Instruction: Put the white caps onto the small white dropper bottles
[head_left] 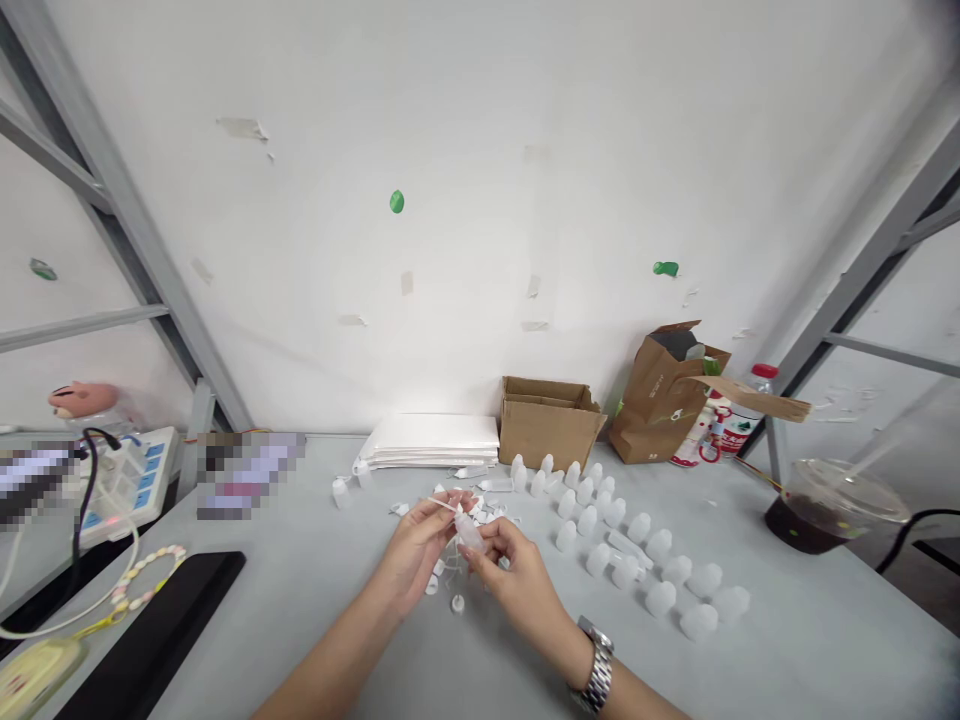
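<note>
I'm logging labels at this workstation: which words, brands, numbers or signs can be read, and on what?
None can be read clearly.
Paper bag: pale print, too small to read.
Red-capped bottle: label too small and blurred to read.
Pixelated patch on the desk: any text there is unreadable.
Held bottle: no lettering visible.

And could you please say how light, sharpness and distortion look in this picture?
All in the head view: light on the wall is soft, without strong glare; the left post and right post lean outward, suggesting wide-angle distortion; a patch on the table is pixelated; the bottle in the right hand shows little detail.
</note>
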